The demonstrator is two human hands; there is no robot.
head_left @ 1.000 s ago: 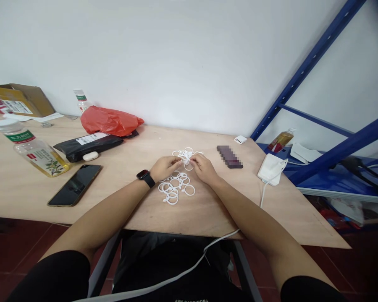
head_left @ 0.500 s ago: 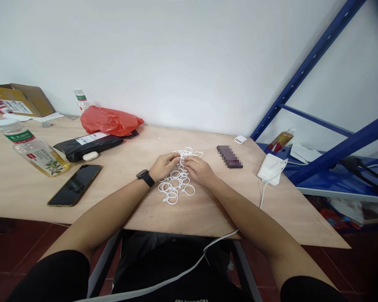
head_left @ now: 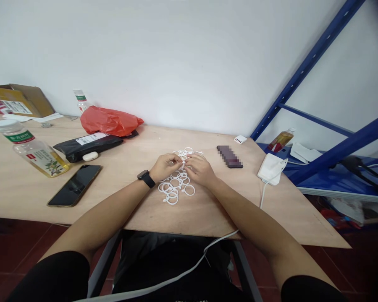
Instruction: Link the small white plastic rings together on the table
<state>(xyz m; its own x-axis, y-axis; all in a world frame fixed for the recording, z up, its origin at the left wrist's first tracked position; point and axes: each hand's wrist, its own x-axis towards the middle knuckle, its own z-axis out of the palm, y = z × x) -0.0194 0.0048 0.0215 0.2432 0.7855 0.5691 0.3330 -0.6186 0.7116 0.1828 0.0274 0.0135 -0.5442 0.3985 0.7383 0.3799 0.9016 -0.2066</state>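
Note:
A heap of several white plastic rings [head_left: 176, 186] lies on the wooden table [head_left: 208, 209] in front of me. My left hand [head_left: 165, 165], with a black watch on its wrist, and my right hand [head_left: 201, 170] meet over the far end of the heap. Both have their fingers pinched together on white rings between them. A few more rings [head_left: 189, 151] lie just beyond the fingertips.
To the left lie a black phone [head_left: 74, 185], a bottle of yellow drink [head_left: 31, 147], a black parcel [head_left: 88, 144] and a red bag [head_left: 108, 121]. A dark flat device [head_left: 229, 156] and a white charger [head_left: 271, 168] with its cable are to the right. Blue shelving [head_left: 327, 147] stands beyond.
My right hand moved slightly left toward the left hand, then both hands stayed close together working the rings. Nothing else on the table moved.

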